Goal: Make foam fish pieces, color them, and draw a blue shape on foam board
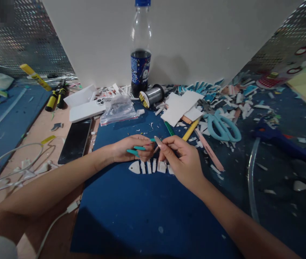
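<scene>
My left hand [138, 148] has its fingers curled in a pinch, with long teal shapes that look like nails at the fingertips. My right hand [181, 158] meets it, thumb and forefinger pressed together. Anything between the fingertips is too small and covered to make out. Just below both hands, a pointed white piece [135, 168] with a small hole lies on the blue mat [153, 208]. Several white strips [149, 167] stand in a row to its right, like a fish skeleton. My right fingers partly cover the row's right end.
Behind the hands are a cola bottle [140, 68], a wire spool [153, 96] and white sheets [181, 108]. Light blue scissors [221, 126], a pink cutter [209, 150] and scraps lie right. A dark phone [75, 142], plastic bag [118, 109] and pliers [56, 97] lie left. A glue gun [279, 140] is far right.
</scene>
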`<control>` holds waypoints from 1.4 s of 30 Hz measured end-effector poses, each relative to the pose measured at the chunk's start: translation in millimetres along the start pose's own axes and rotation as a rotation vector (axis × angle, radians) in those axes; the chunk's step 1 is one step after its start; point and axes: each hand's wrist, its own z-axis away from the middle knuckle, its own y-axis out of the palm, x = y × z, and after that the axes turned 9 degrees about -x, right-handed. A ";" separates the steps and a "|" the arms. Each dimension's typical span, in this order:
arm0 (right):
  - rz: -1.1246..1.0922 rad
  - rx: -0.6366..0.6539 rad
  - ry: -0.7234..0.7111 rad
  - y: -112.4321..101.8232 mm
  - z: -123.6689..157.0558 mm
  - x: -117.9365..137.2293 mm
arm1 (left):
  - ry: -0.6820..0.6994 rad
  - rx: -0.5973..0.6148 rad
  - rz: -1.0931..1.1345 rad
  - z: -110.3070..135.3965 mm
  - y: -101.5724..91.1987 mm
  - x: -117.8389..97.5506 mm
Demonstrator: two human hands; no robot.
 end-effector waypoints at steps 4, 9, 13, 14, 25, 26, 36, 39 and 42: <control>-0.020 0.002 0.005 -0.1 0.3 -1.3 | 0.003 0.012 0.020 -0.2 -0.1 -0.1; -0.019 -0.004 0.010 0.2 -0.2 -1.0 | 0.003 0.018 0.038 -0.3 1.0 -0.7; -0.020 0.004 0.007 0.1 0.4 -1.5 | 0.001 0.018 0.047 -0.3 1.7 -1.6; -0.021 0.006 0.006 0.1 0.6 -1.7 | 0.001 0.018 0.048 -0.1 1.7 -1.9; -0.038 0.000 0.003 1.2 1.1 -3.6 | 0.003 0.016 0.037 0.8 1.7 -2.0; -0.040 0.001 0.004 1.5 1.2 -4.0 | 0.004 0.015 0.035 0.6 1.8 -1.7; -0.046 0.008 -0.002 1.1 1.7 -3.5 | 0.019 0.035 0.023 0.6 0.6 -0.8; -0.039 -0.002 0.010 1.3 1.9 -4.1 | 0.020 0.045 0.019 0.1 0.1 -0.7; -0.042 0.001 0.006 1.9 2.0 -4.2 | 0.020 0.047 0.013 -0.3 0.2 -0.6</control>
